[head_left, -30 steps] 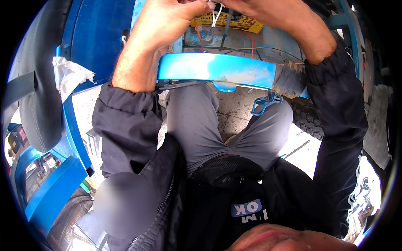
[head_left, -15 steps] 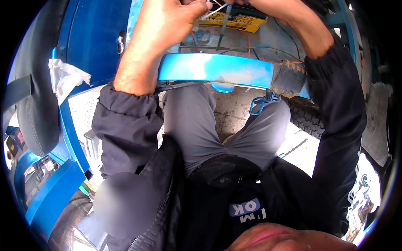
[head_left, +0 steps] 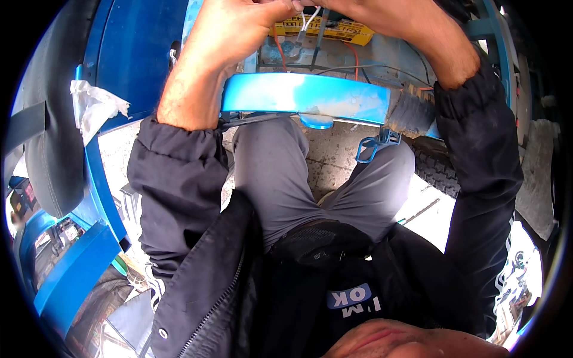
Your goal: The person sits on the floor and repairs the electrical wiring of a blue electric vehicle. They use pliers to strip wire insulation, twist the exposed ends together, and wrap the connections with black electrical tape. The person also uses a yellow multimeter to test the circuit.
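At the upper edge, two thin white wires (head_left: 307, 22) run down to a small grey connector (head_left: 301, 36). The thumb and fingers of my left hand (head_left: 250, 21) are pinched together where one wire's upper end disappears. My right hand (head_left: 382, 15) meets it from the other side, closed by the other wire's end. The picture's edge cuts off part of the fingers on both hands. Behind the wires lies a yellow box or label (head_left: 352, 31) with dark print.
A curved blue metal bar (head_left: 298, 95) crosses in front of my knees, with black wrapping (head_left: 412, 111) at its right. A blue metal loop (head_left: 373, 149) hangs below. Orange wires (head_left: 356, 59) and dark cables lie beyond the bar. A black padded seat (head_left: 54, 131) stands left.
The white wires, earlier slanted between my hands, now hang downward with the connector showing below. My right hand has moved left and lower, nearer to my left hand.
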`<state>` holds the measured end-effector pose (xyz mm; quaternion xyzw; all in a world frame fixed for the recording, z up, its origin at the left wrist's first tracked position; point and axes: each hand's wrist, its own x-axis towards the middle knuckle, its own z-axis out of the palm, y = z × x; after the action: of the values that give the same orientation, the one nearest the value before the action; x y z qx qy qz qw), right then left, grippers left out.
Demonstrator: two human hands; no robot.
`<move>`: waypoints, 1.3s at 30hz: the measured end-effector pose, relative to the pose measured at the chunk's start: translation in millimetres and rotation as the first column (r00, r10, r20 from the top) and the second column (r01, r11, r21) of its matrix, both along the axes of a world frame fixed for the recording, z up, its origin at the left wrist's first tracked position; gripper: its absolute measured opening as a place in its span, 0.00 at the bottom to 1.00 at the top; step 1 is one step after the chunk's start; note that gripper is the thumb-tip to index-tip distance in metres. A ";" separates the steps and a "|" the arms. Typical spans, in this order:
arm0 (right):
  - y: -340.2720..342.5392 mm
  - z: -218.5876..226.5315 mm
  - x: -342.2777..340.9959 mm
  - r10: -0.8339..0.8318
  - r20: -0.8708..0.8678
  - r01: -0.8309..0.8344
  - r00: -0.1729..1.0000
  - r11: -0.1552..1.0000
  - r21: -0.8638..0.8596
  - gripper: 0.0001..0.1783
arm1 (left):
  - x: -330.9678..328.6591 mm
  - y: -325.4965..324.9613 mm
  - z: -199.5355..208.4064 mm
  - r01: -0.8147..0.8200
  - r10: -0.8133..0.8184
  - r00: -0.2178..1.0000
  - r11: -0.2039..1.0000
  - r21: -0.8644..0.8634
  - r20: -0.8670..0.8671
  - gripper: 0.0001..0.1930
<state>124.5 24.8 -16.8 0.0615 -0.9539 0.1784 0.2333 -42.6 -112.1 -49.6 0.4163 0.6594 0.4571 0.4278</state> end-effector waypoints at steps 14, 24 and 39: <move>9.5 -26.5 -6.1 -0.050 0.329 0.279 0.943 0.659 -0.699 0.08 | 3.7 0.7 12.8 -0.065 0.061 0.987 0.998 0.025 0.151 0.07; 15.6 -28.1 -6.4 -0.005 0.216 0.161 0.976 0.684 -0.712 0.10 | 10.1 -3.4 10.5 -0.100 0.105 0.994 0.986 0.135 -0.028 0.06; 9.5 -13.4 -4.5 -0.078 0.283 0.243 0.956 0.751 -0.614 0.12 | 12.0 -4.9 13.8 0.004 -0.003 0.999 1.000 0.023 -0.032 0.04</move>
<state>120.0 34.3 -30.2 -0.1266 -0.8576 0.4791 0.1377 -30.6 -117.0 -35.7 0.4295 0.6601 0.4573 0.4130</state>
